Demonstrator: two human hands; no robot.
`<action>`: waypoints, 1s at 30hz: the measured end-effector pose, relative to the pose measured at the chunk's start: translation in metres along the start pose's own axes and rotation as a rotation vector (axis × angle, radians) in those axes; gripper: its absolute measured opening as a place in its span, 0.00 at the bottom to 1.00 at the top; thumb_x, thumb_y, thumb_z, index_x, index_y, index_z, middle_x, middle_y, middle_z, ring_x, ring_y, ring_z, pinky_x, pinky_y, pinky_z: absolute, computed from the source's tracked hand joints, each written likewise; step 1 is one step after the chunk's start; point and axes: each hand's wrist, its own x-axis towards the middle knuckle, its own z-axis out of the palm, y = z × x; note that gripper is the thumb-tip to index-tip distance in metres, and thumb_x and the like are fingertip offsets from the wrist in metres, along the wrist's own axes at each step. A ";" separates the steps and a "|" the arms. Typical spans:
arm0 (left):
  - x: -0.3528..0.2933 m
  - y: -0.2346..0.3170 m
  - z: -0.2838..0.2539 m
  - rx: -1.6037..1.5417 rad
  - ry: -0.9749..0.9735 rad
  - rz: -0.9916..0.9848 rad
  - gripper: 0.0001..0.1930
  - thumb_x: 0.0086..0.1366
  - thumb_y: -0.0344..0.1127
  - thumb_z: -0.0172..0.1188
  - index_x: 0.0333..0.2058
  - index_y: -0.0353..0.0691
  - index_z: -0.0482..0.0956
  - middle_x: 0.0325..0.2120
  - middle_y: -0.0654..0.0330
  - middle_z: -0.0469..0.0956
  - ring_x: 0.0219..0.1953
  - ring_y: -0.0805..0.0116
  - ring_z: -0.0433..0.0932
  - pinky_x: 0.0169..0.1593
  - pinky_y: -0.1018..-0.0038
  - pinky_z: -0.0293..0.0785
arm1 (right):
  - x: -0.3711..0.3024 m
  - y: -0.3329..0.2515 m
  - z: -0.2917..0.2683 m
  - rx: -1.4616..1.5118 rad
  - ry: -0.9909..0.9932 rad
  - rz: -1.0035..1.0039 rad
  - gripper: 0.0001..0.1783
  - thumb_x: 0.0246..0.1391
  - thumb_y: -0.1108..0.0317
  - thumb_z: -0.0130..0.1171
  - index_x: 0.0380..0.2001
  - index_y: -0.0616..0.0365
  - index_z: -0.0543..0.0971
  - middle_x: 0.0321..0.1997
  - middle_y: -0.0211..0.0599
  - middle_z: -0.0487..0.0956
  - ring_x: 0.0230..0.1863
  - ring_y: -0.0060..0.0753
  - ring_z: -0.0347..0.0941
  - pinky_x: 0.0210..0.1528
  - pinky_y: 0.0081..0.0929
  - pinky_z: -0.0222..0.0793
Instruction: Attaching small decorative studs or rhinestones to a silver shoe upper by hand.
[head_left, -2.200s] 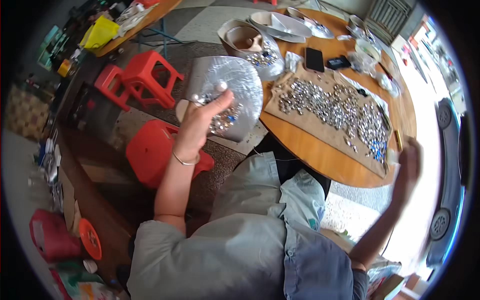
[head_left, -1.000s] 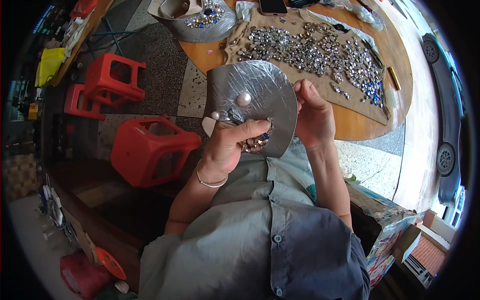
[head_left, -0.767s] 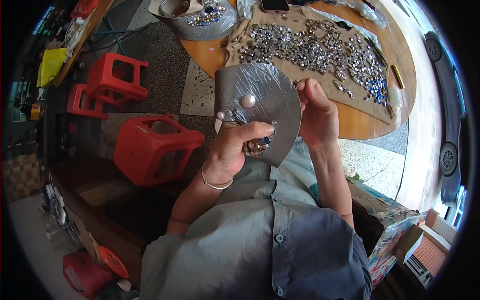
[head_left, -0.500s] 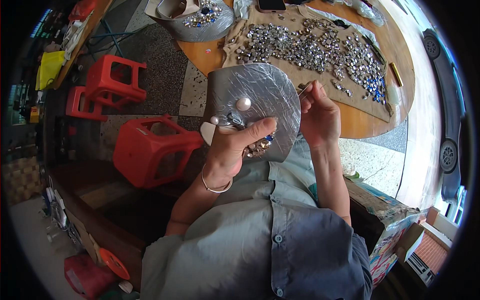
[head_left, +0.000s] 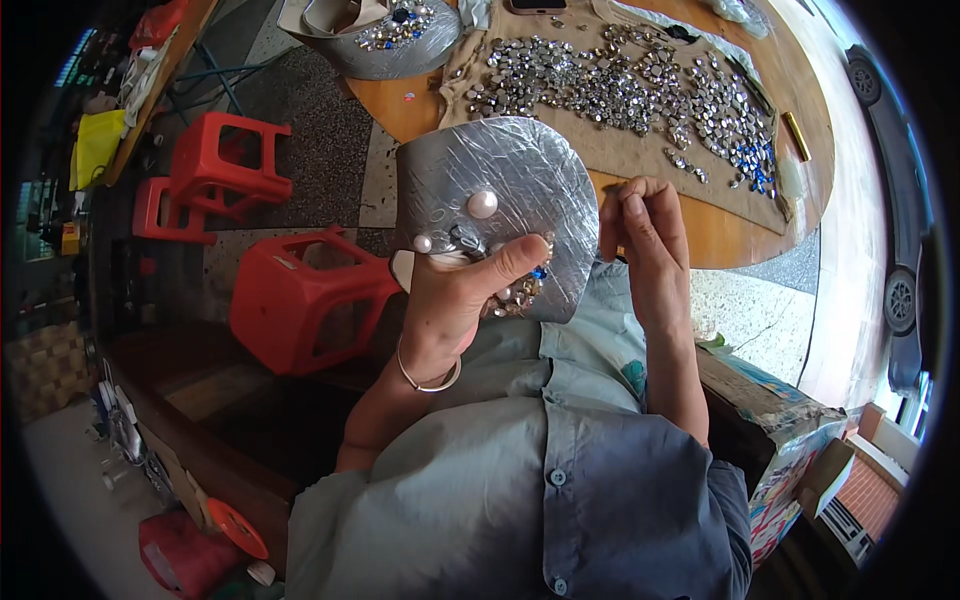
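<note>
My left hand is closed on a curved, crinkled silver panel, its thumb lying across the front and the other fingers hidden. A large pearl bead and a smaller pearl bead sit on the panel's face. Below my thumb, a cluster of amber, clear and blue stones is partly covered. Just off the panel's right edge, my right hand is raised with thumb and fingers pinched together. Whatever the pinch holds is too fine to make out.
A brown cloth on the round wooden table bears many loose clear and blue stones. Another decorated silver piece rests at the table's left edge. A phone, a gold tube and red stools are nearby.
My right hand has shifted slightly right and down, with its fingers turned more downward. The thin line seen at its fingertips earlier no longer shows. My left hand and the panel moved slightly left.
</note>
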 end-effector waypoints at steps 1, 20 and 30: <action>0.000 -0.001 0.000 0.002 0.001 -0.002 0.18 0.53 0.25 0.66 0.43 0.37 0.73 0.33 0.63 0.78 0.31 0.76 0.77 0.35 0.80 0.74 | -0.004 -0.003 0.000 -0.005 0.004 0.011 0.08 0.63 0.64 0.45 0.39 0.56 0.68 0.27 0.27 0.68 0.22 0.15 0.59 0.25 0.14 0.56; 0.014 -0.021 0.011 -0.016 -0.161 -0.178 0.23 0.52 0.22 0.64 0.48 0.35 0.70 0.39 0.60 0.77 0.39 0.72 0.77 0.41 0.76 0.75 | 0.004 -0.008 -0.022 -0.855 -0.285 -0.529 0.15 0.46 0.78 0.58 0.40 0.54 0.78 0.30 0.36 0.69 0.31 0.39 0.65 0.35 0.29 0.62; 0.015 -0.029 0.014 -0.005 -0.132 -0.236 0.22 0.48 0.23 0.66 0.43 0.37 0.71 0.32 0.62 0.77 0.33 0.74 0.77 0.39 0.77 0.74 | -0.001 0.011 -0.027 0.273 -0.357 0.309 0.08 0.60 0.66 0.52 0.39 0.59 0.71 0.38 0.24 0.71 0.38 0.15 0.64 0.41 0.15 0.61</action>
